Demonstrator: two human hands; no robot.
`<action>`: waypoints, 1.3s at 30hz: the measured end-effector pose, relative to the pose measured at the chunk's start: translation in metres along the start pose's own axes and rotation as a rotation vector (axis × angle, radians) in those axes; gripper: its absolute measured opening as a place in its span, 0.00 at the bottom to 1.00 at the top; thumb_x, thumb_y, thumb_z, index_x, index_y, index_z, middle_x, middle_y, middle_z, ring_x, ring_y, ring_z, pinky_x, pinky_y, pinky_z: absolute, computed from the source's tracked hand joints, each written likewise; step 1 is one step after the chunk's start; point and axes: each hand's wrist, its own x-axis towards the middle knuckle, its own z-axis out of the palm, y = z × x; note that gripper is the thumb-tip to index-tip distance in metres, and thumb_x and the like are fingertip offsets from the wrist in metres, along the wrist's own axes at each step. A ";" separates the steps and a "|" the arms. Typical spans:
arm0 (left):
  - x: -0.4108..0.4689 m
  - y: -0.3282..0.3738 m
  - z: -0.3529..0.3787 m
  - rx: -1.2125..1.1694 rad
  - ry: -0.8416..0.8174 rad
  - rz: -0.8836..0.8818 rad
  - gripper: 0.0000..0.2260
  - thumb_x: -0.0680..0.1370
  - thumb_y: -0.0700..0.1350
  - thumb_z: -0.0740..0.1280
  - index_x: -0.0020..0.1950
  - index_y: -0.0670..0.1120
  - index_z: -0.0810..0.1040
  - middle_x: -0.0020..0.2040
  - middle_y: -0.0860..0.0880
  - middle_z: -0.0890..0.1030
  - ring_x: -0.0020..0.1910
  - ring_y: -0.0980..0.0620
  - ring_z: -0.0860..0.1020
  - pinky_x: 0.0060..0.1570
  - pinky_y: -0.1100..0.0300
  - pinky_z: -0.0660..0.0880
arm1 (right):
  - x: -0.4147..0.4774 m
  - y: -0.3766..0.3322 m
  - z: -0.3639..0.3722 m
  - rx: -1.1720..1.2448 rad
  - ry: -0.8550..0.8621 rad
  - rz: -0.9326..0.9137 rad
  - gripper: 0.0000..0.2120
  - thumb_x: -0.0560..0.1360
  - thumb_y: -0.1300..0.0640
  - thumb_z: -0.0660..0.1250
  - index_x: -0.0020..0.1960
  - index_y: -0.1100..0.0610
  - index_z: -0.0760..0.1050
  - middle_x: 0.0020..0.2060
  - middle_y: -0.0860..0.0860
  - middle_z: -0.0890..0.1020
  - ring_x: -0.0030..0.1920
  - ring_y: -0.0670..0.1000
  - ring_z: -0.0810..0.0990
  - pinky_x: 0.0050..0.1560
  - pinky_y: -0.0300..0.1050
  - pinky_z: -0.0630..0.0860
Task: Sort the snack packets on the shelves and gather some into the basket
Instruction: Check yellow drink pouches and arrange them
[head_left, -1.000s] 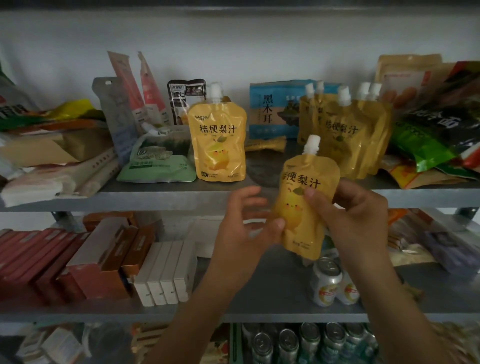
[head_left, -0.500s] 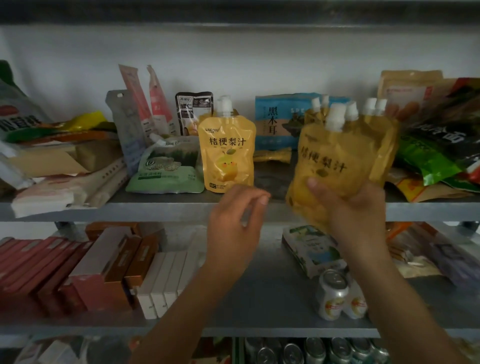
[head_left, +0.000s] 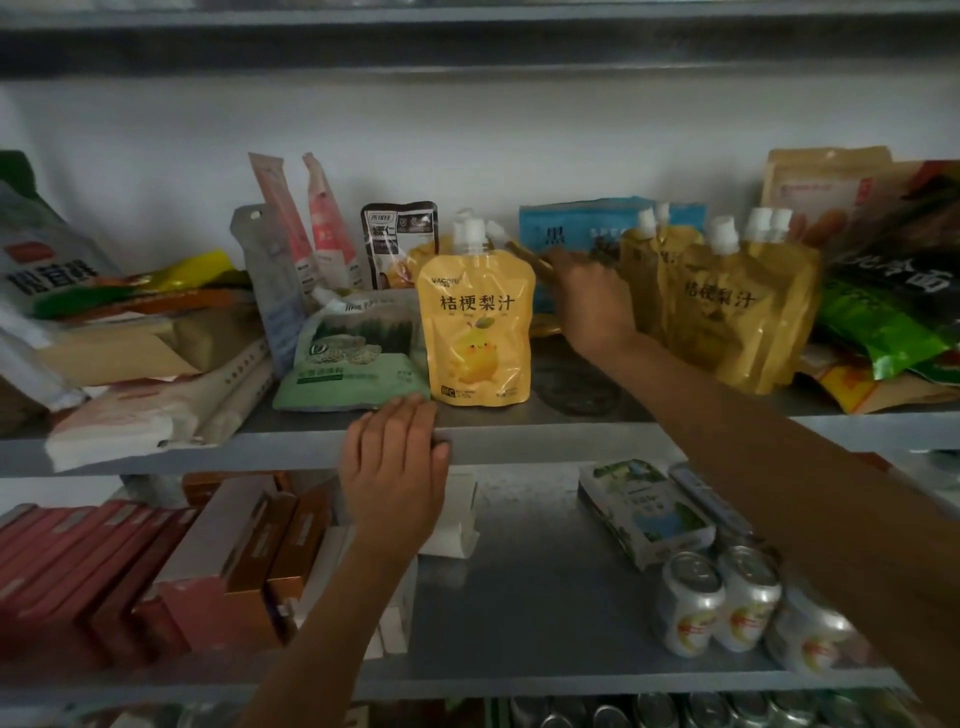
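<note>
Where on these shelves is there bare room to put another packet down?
Upper shelf: one bare patch between the lone yellow pouch and the yellow pouch cluster, where the right hand holds a tilted pouch. Lower shelf: a wide bare stretch between the white boxes and the carton with cans. Both upper ends are piled.

An upper shelf (head_left: 545, 441) carries a yellow spouted pouch (head_left: 475, 327) upright just right of a green packet (head_left: 353, 358); the lower shelf (head_left: 524, 597) holds red boxes (head_left: 78, 566) at left, cans (head_left: 719, 605) at near right.

Upright pouch (head_left: 476, 332) right of flat packet (head_left: 353, 358), left of pouch cluster (head_left: 727, 306)
</note>
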 end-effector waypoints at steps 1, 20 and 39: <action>0.000 0.000 0.001 -0.001 0.004 0.003 0.18 0.84 0.49 0.49 0.60 0.40 0.72 0.54 0.39 0.82 0.57 0.46 0.72 0.60 0.50 0.64 | 0.005 0.001 0.006 -0.025 -0.025 -0.008 0.16 0.77 0.67 0.61 0.64 0.59 0.71 0.58 0.61 0.79 0.54 0.63 0.80 0.49 0.58 0.79; -0.001 0.004 0.006 0.005 0.041 -0.027 0.17 0.84 0.48 0.49 0.60 0.40 0.72 0.53 0.38 0.82 0.57 0.45 0.73 0.61 0.49 0.65 | 0.023 0.026 0.031 -0.161 -0.502 -0.101 0.30 0.68 0.46 0.71 0.67 0.50 0.68 0.64 0.52 0.74 0.65 0.55 0.70 0.68 0.58 0.58; -0.001 0.006 0.006 0.020 0.043 -0.050 0.16 0.83 0.47 0.50 0.59 0.40 0.72 0.53 0.38 0.81 0.56 0.44 0.73 0.64 0.50 0.63 | 0.025 0.034 0.044 0.889 -0.106 0.502 0.16 0.81 0.59 0.57 0.68 0.61 0.65 0.60 0.58 0.74 0.61 0.56 0.73 0.65 0.49 0.68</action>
